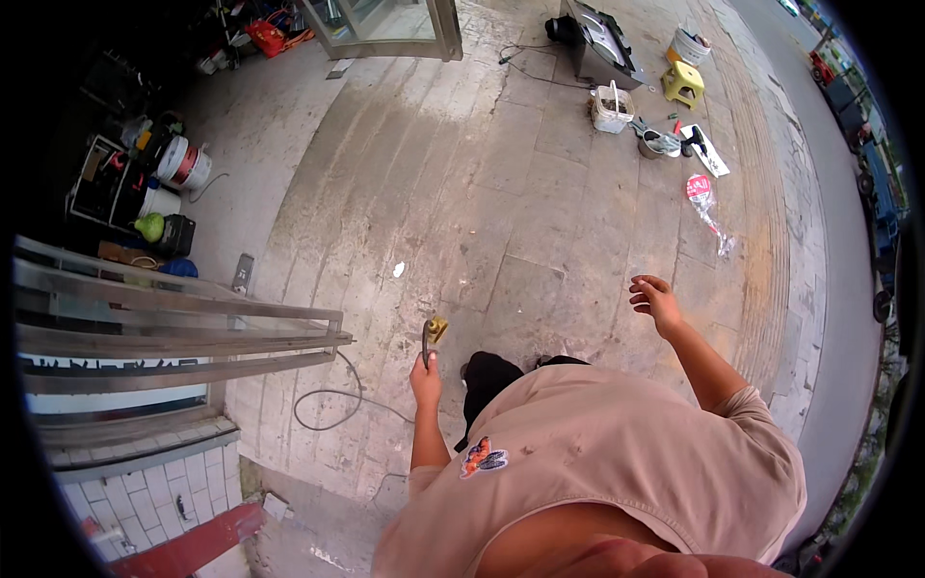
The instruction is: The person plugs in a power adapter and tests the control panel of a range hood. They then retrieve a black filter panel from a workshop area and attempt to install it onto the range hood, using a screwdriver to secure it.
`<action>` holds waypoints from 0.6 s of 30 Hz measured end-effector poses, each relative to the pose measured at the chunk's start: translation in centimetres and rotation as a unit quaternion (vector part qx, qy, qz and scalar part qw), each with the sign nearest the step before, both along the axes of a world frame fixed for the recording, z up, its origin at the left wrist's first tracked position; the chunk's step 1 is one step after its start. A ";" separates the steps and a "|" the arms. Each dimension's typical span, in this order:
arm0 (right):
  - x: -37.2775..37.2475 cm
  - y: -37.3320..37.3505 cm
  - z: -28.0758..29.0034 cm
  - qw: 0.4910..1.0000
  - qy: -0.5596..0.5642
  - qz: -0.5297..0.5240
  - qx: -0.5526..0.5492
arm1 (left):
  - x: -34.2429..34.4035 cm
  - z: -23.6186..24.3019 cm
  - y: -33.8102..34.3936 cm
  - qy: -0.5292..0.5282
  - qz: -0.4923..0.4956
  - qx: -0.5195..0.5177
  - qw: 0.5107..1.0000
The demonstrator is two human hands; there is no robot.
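Note:
My left hand (426,378) is closed around a dark curved hose (426,343), held upright in front of my left leg. At the upper end of the hose sits a small yellow, brass-coloured fitting (437,330); its exact kind is too small to tell. My right hand (657,303) hangs out to the right above the paving, fingers apart and loosely bent, with nothing in them. A thin grey cable (318,427) lies looped on the ground to the left and passes behind my left forearm; where it ends is hidden.
A metal-framed glass door (279,339) stands at the left, another door (400,46) at the far side. Farther right are a stove-like metal appliance (607,48), a white bucket (612,108), a yellow stool (683,85) and a cordless drill (694,140). Buckets (183,164) stand inside the left doorway.

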State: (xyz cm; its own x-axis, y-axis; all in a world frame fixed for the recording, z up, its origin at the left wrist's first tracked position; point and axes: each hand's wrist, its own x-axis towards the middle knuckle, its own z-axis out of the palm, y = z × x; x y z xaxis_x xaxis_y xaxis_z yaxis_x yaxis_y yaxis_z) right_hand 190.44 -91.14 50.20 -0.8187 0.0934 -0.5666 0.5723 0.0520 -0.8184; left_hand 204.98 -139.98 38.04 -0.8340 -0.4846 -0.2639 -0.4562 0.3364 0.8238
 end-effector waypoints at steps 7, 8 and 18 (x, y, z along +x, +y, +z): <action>-11.5 -1.4 1.9 0.953 -0.113 0.056 -0.276 | -20.4 15.6 14.0 0.111 -0.261 0.015 0.959; -14.3 -2.3 2.4 0.936 -0.126 0.050 -0.324 | -23.2 16.5 15.2 0.100 -0.307 0.002 0.946; -48.1 1.5 0.6 0.804 -0.095 -0.230 -0.540 | -55.3 16.6 21.6 0.173 -0.560 -0.135 0.799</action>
